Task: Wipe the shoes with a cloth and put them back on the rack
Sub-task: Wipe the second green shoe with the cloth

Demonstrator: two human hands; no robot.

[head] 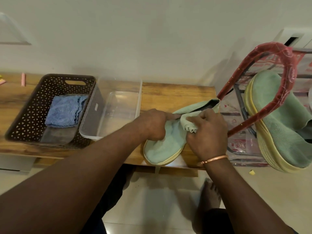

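A pale green shoe (162, 149) with a cream sole lies on the wooden bench (177, 93), toe toward me. My left hand (152, 124) grips its upper near the opening, index finger along the collar. My right hand (207, 132) holds a bunched pale green cloth (189, 122) against the top of the shoe. The second green shoe (280, 122) rests on the rack (239, 95) at the right, sole edge facing me.
A dark perforated basket (30, 114) with a folded blue cloth (65, 112) stands at the left of the bench. A clear plastic tub (135, 98) sits beside it. The rack has a red wrapped frame (290, 76). My bare foot (210, 196) is on the tiled floor below.
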